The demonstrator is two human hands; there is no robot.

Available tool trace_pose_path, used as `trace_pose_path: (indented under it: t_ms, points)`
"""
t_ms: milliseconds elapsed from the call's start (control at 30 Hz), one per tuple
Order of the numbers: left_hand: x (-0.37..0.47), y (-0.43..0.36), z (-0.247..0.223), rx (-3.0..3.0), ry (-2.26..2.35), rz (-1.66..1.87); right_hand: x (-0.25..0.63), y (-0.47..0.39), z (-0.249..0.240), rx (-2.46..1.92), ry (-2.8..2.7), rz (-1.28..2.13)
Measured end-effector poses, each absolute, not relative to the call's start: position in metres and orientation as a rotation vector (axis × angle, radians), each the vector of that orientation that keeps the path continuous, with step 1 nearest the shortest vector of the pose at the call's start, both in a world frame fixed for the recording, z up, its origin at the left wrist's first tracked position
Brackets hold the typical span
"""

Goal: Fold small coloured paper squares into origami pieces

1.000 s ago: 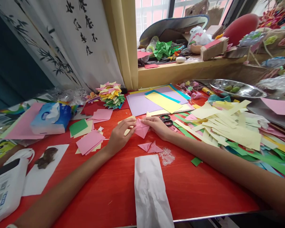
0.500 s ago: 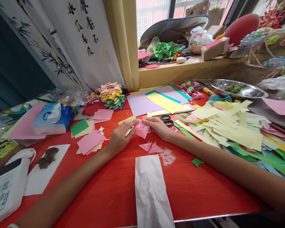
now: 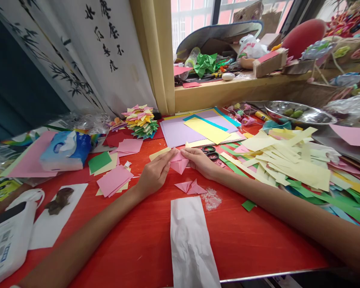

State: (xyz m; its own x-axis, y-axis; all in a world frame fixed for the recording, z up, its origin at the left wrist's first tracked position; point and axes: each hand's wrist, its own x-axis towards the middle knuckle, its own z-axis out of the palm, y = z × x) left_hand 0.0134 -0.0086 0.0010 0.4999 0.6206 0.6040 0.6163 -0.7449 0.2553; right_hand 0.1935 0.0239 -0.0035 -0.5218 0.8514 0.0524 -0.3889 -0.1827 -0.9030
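Between my two hands is a pink folded paper (image 3: pixel 179 165), its point hanging down toward me. My left hand (image 3: pixel 155 171) pinches its upper left edge with thumb and fingers. On the upper right edge, my right hand (image 3: pixel 199 162) grips it the same way, fingertips close to the left ones. Just below on the red table lie pink folded paper triangles (image 3: pixel 191 187), touching neither hand. A small heap of clear, crumbly bits (image 3: pixel 211 199) sits beside them. Black-handled scissors (image 3: pixel 210 153) rest behind my right hand, partly covered by it.
A white paper strip (image 3: pixel 188 236) runs to the table's front edge. Pink paper squares (image 3: pixel 115 181) lie left, near a tissue pack (image 3: pixel 66 151). Cut paper strips (image 3: pixel 291 160) pile up at right, before a metal bowl (image 3: pixel 300 113). A layered folded-paper stack (image 3: pixel 141 121) stands at the back.
My left hand's fingers have closed from a looser spread onto the upper left edge of the pink paper. My right hand stays nearly where it was.
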Motion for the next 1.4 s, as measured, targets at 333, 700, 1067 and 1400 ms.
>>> trace_pose_path:
  t_ms: [333,700,1067,1400]
  points:
    - [0.013,-0.007,-0.002,2.761,1.13,1.093,0.195,0.024,-0.004,-0.614,-1.295,1.842]
    - [0.015,-0.009,0.004,2.428,1.296,1.113,0.193,0.025,-0.006,-0.789,-1.525,1.603]
    - [0.013,-0.003,0.009,2.168,1.303,0.952,0.194,0.027,-0.01,-0.725,-1.678,1.537]
    - [0.011,-0.002,0.006,2.353,1.269,0.962,0.193,0.027,-0.01,-0.724,-1.666,1.535]
